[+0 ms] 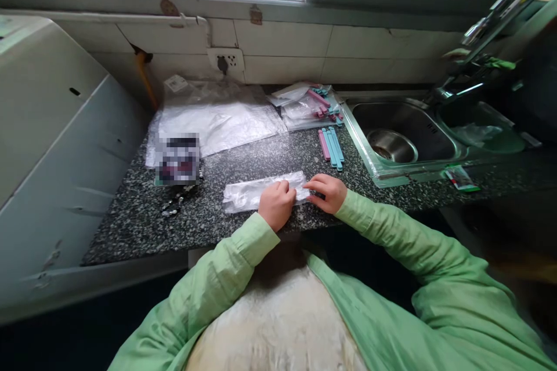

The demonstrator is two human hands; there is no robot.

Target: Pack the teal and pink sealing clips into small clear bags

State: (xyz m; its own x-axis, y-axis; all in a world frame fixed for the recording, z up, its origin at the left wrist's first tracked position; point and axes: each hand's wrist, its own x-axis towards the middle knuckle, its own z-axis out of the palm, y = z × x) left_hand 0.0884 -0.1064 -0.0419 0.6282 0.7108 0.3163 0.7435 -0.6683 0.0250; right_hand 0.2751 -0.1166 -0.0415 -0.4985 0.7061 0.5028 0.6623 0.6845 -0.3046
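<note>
A folded clear plastic bag (248, 192) lies flat on the speckled granite counter (139, 214) near its front edge. My left hand (277, 204) rests curled on the bag's right part, fingers pressing it down. My right hand (327, 191) sits at the bag's right end, fingertips pinching or pressing its edge. Just beyond my right hand lie a few pink and blue sealing clips (331, 148) side by side.
A stack of clear bags (217, 119) lies at the back of the counter. More clips in packaging (311, 105) sit next to the steel sink (404, 136). A blurred card (177, 157) and a dark chain (176, 203) lie at left. A white appliance (52, 145) borders the left side.
</note>
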